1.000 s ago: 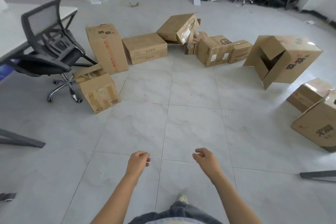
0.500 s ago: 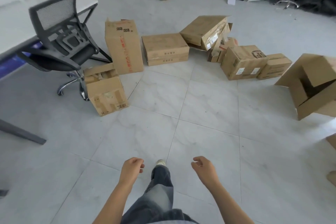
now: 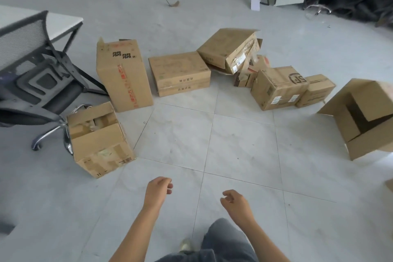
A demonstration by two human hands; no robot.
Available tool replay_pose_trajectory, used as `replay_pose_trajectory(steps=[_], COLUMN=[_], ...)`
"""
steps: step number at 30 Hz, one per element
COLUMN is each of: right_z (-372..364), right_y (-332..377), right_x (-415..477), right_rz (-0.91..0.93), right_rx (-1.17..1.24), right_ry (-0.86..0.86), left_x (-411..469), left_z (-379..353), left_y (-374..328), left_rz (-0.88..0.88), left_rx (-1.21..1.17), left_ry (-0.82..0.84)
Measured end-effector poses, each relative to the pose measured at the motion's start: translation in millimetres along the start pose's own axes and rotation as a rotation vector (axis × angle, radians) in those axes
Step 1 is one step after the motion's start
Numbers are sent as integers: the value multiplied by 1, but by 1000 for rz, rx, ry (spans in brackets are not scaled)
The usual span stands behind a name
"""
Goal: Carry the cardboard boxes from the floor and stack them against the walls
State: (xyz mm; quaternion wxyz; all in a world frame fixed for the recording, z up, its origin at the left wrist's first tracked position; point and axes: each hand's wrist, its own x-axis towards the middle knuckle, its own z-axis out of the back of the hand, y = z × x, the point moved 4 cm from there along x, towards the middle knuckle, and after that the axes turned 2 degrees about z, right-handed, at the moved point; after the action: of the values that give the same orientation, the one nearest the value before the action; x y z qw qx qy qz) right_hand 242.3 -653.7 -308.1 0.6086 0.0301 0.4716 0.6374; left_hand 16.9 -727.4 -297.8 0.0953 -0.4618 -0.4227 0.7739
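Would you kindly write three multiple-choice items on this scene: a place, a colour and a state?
1. The battered small box stands: A. beside the base of the office chair B. on its seat C. behind its backrest
2. The stripe down the tall upright box is: A. blue B. red C. green
3. The left hand and right hand are: A. both empty B. both gripping boxes C. pressing the chair
Answers: 1 A, it sits by the wheels; 2 B, red characters down its front; 3 A, neither holds anything.
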Motion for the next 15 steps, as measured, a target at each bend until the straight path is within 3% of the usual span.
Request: replay_pose_trajectory(steps=[4, 15], right_z=[19, 139], right_y=[23, 150], right_x=[62, 305], right_rz=[-17, 116], right_rx=[26, 51], right_ry=[0, -12], left_x=[42, 220], left_z=[-33, -99], left_y=[-8, -177], left_rz=[88, 60], left_rx=[141, 25], left_ry=[120, -66])
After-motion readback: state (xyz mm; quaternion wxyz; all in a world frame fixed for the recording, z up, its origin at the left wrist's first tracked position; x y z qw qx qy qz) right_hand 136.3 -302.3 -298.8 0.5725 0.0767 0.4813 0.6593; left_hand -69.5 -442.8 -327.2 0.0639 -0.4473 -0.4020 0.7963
